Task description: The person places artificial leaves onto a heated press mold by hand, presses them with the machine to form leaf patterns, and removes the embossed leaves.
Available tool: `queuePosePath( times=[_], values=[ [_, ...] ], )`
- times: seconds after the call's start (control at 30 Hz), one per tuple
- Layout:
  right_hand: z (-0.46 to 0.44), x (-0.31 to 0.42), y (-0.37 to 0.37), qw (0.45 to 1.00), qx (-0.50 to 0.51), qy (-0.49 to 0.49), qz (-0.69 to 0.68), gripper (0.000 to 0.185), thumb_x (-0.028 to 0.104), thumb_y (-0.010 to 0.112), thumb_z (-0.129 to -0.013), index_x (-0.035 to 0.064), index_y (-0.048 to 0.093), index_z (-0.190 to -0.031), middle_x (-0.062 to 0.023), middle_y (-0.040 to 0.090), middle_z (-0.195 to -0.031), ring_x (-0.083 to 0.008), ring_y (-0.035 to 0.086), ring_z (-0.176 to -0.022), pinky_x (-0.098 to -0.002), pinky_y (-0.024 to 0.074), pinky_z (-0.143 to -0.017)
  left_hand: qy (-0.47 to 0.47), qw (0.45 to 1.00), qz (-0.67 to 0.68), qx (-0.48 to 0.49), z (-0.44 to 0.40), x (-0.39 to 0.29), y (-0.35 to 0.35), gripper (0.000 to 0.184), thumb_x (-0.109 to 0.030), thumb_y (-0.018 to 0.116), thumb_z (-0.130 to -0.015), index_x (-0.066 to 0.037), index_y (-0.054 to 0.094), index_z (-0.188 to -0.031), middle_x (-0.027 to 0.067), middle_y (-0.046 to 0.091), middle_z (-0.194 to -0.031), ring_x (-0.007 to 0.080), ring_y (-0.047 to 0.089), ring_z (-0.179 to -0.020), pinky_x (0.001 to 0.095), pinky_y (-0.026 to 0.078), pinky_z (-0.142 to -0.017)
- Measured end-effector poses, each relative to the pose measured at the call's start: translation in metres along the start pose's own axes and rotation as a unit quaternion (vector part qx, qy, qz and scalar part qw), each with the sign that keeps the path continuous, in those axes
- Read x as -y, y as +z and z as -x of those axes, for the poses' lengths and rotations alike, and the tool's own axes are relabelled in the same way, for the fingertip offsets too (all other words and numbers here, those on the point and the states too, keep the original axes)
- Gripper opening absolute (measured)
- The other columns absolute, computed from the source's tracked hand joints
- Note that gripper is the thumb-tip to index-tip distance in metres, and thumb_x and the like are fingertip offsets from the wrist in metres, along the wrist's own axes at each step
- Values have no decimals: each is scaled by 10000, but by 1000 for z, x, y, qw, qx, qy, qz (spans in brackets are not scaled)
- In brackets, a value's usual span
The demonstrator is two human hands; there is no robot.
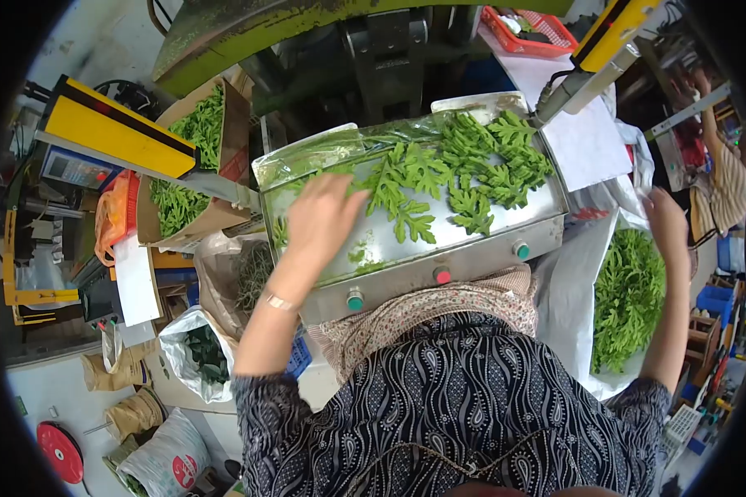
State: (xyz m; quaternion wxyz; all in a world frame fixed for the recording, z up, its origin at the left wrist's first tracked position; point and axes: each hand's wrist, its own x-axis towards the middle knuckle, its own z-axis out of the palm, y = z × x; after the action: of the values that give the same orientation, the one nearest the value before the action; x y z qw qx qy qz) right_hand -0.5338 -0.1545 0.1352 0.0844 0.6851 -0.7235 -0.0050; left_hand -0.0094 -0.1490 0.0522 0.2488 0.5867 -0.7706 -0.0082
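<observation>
Green lobed leaves (410, 178) lie spread over a metal tray (381, 236) on a machine, with more piled at its right end. Clear film (307, 157) covers part of the tray's back edge. My left hand (325, 217) is over the left part of the tray, beside the leaves; its fingertips are partly hidden, and what they touch cannot be made out. To the right, my right hand (665, 217) is at the upper rim of a white sack (568, 306) full of green leaves (628, 302). Its fingers are blurred and partly hidden.
Yellow guard bars (116, 124) flank the tray. Green and red buttons (442, 274) line its front. A cardboard box (236, 132) of leaves stands left, a white bag (178, 331) below it. A red basket (547, 37) sits at the back. Another person (725, 182) is at far right.
</observation>
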Motion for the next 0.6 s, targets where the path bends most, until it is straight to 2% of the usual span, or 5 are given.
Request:
queuePosePath(
  times=[0.17, 0.33, 0.43, 0.53, 0.6],
  values=[
    [-13, 162, -11, 952, -30, -279, -126, 156, 133, 614, -810, 17, 619, -915, -93, 643, -858, -258, 602, -685, -331, 475, -663, -46, 997, 25, 61, -26, 0, 42, 164, -167, 659, -805, -8, 626, -821, 78, 616, -755, 210, 566, -664, 293, 473, -583],
    [-27, 236, -4, 914, 27, -367, -171, 210, 165, 604, -829, 6, 612, -965, -109, 628, -859, -250, 597, -681, -329, 468, -600, -178, 949, 244, 93, -24, -5, 15, 81, -98, 634, -827, -20, 619, -839, 39, 636, -748, 133, 534, -602, 229, 424, -557],
    [-33, 277, 14, 860, 11, -365, -355, 230, 171, 613, -839, 6, 619, -998, -115, 633, -910, -212, 600, -685, -298, 472, -579, -232, 836, 495, 33, -16, -2, 5, 28, -30, 618, -823, -36, 607, -798, 27, 607, -671, 90, 501, -580, 194, 386, -512],
    [-37, 316, 28, 800, 97, -308, -506, 245, 154, 625, -844, 0, 617, -1035, -107, 628, -967, -162, 586, -688, -258, 470, -584, -228, 822, 521, 35, -13, -9, 1, 32, -13, 622, -826, -37, 605, -812, 15, 611, -675, 71, 504, -588, 184, 384, -516],
    [-40, 330, 35, 688, 180, -273, -648, 183, 120, 636, -839, -3, 623, -974, -54, 618, -842, -100, 518, -613, -210, 412, -540, -218, 806, 549, 41, -12, -14, 1, 48, 3, 625, -828, -39, 604, -827, 4, 616, -679, 53, 508, -596, 173, 382, -520]
  ],
)
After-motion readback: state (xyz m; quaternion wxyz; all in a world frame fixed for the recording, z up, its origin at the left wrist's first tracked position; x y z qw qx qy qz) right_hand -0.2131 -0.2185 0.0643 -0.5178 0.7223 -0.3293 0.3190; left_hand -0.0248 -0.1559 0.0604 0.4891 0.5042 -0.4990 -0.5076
